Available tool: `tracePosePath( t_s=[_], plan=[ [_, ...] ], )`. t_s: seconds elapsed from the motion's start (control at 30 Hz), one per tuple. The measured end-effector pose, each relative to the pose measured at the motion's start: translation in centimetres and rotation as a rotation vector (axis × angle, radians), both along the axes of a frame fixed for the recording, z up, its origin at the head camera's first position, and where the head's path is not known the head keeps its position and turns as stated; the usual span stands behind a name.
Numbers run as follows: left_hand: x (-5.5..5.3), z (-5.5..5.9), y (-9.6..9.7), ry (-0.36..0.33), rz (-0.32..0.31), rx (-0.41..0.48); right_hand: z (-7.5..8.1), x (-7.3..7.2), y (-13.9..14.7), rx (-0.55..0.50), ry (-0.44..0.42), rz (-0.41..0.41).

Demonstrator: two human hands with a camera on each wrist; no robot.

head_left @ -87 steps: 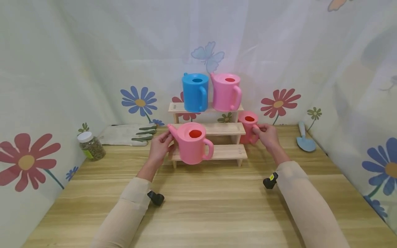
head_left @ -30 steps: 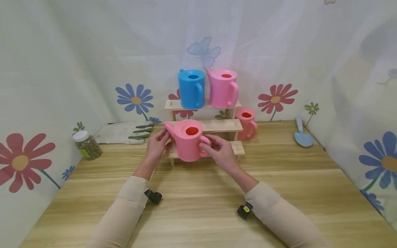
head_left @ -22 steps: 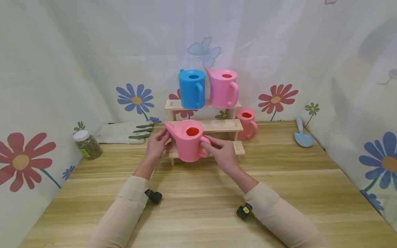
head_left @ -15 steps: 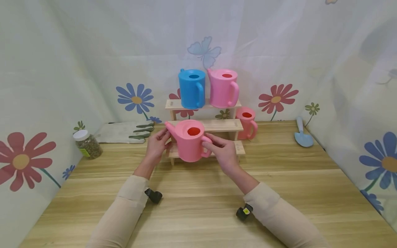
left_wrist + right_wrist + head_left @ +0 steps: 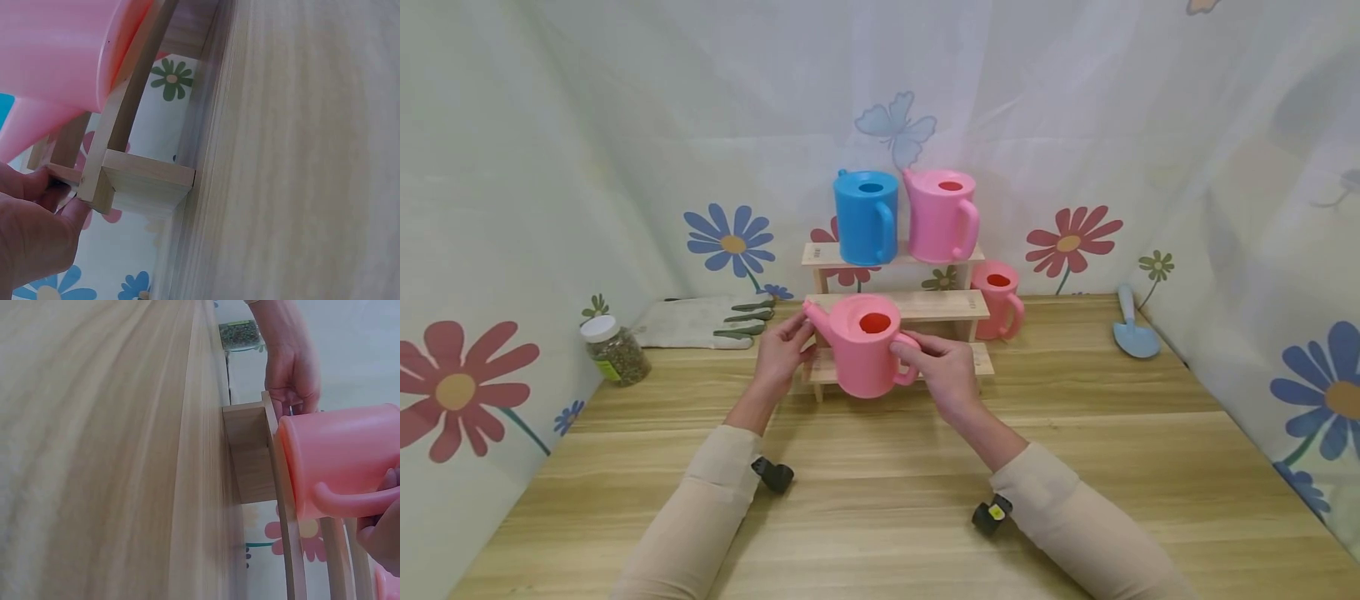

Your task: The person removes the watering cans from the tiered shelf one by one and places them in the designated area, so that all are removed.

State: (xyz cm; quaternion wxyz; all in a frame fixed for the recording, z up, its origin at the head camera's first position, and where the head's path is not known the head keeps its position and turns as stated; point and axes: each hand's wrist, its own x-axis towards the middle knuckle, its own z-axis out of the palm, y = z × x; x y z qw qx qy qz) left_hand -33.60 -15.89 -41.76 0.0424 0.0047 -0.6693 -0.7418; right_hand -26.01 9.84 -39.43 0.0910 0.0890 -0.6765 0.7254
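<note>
In the head view, my right hand (image 5: 946, 371) grips the handle of a coral-pink watering can (image 5: 861, 367). That can stands on the lowest step of a small three-step wooden stand (image 5: 936, 305), its spout pointing left. My left hand (image 5: 781, 354) is at the stand's left end, beside the spout. The left wrist view shows its thumb and fingers pinching the end of the lower step. On the top step are a blue watering can (image 5: 865, 225) and a lighter pink watering can (image 5: 936, 221). Another coral watering can (image 5: 995, 312) stands right of the stand, partly behind it.
A lidded jar of dried green bits (image 5: 616, 354) and a pair of garden gloves (image 5: 696, 325) lie to the left on the wooden table (image 5: 880, 517). A light blue hand trowel (image 5: 1135, 337) is at the far right. Flowered curtains enclose the back and sides.
My right hand has let go of the coral can at the right and moved left to the front can's handle. The front can has since shifted slightly right. My left hand stays at the stand.
</note>
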Motion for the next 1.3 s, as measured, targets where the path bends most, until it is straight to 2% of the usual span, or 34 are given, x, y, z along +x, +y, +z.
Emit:
tracePosePath(
  t_s=[0.2,0.4,0.67,0.83,0.93,1.13,1.3],
  plan=[
    [0.1,0.2,0.1,-0.009,0.008,-0.015,0.0,0.0,0.0,-0.031,-0.001,0.021],
    [0.1,0.3,0.1,-0.014,0.009,-0.017,0.5,0.0,0.4,0.043,-0.004,0.016],
    [-0.2,0.0,-0.1,-0.004,0.007,-0.016,1.6,0.7,0.7,0.084,-0.034,0.014],
    [-0.2,-0.1,-0.2,0.003,-0.005,-0.012,3.2,1.3,1.6,0.105,0.032,-0.008],
    [-0.2,-0.1,-0.2,0.014,-0.008,-0.016,4.2,1.6,2.2,0.069,0.078,-0.004],
    [-0.2,0.1,-0.3,0.033,-0.018,-0.023,5.3,1.8,2.8,0.054,0.093,-0.007],
    [-0.2,0.0,-0.2,0.026,-0.023,-0.01,6.2,1.7,3.9,0.053,0.142,-0.075]
  ],
)
